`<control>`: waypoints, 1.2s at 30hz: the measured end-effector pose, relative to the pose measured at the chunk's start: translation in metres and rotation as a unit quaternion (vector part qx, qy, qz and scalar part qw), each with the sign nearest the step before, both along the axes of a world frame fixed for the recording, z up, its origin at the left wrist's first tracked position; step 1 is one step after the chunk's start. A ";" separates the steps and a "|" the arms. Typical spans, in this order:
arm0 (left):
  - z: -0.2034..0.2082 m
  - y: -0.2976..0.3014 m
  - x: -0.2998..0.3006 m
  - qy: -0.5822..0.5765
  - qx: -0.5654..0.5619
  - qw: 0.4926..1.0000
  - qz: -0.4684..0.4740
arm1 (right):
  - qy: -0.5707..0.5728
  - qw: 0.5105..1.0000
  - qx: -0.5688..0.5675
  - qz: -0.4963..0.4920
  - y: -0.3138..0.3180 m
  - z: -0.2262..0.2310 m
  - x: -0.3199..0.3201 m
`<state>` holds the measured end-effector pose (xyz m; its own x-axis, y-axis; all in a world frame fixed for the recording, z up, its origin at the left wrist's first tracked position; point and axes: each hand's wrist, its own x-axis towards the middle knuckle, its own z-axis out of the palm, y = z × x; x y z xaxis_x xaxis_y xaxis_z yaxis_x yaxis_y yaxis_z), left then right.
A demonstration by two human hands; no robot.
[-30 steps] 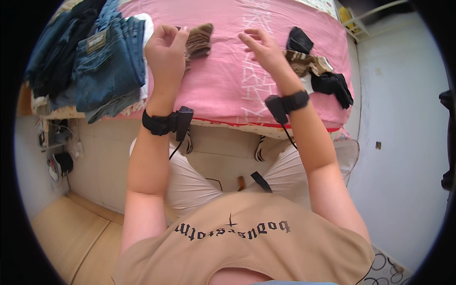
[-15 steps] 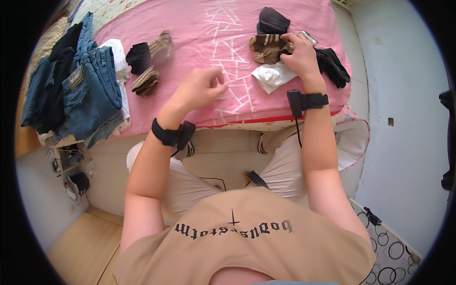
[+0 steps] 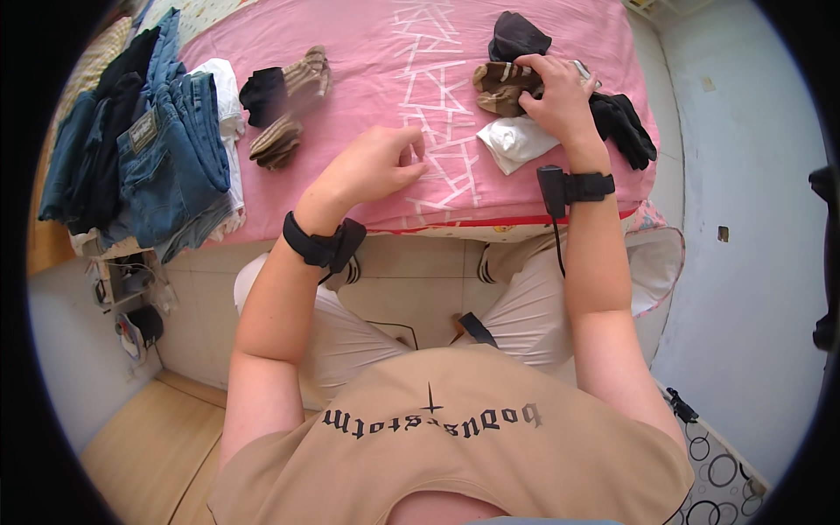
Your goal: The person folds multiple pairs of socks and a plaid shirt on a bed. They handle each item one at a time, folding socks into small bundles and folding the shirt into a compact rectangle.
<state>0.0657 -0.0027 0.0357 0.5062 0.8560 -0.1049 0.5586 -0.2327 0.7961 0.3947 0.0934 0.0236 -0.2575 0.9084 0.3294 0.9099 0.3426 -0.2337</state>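
My right hand [image 3: 554, 94] rests on a brown striped sock [image 3: 500, 86] at the right of the pink bed cover [image 3: 367, 96], fingers closed over its edge. Around it lie a white sock [image 3: 518, 143], a dark sock [image 3: 516, 35] behind and black socks [image 3: 623, 127] to the right. My left hand [image 3: 374, 164] hovers low over the middle of the cover, fingers loosely curled, holding nothing. To the left sit a black-and-brown sock bundle [image 3: 282, 83] and a folded brown striped pair [image 3: 276, 142].
Folded blue jeans [image 3: 162, 157] and dark clothes [image 3: 96, 131] are stacked at the bed's left edge, with a white garment [image 3: 226, 96] beside them. Cables and small devices [image 3: 131, 297] lie on the floor at lower left. A pale wall [image 3: 744, 219] stands to the right.
Both hands left the brown socks at the left. My right hand moved to the sock pile on the right and closed on a brown striped sock; my left hand drew back to the middle.
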 end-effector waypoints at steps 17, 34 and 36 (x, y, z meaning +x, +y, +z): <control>0.013 0.017 -0.043 -0.154 -0.049 0.977 0.140 | 0.243 0.914 -0.132 0.297 -0.060 0.037 -0.112; 0.010 -0.013 -0.052 0.093 0.061 0.994 0.002 | 0.328 0.846 -0.308 0.287 -0.043 0.031 -0.074; 0.015 -0.014 -0.059 0.030 -0.008 1.000 -0.001 | 0.410 0.764 -0.398 0.299 -0.049 0.042 -0.068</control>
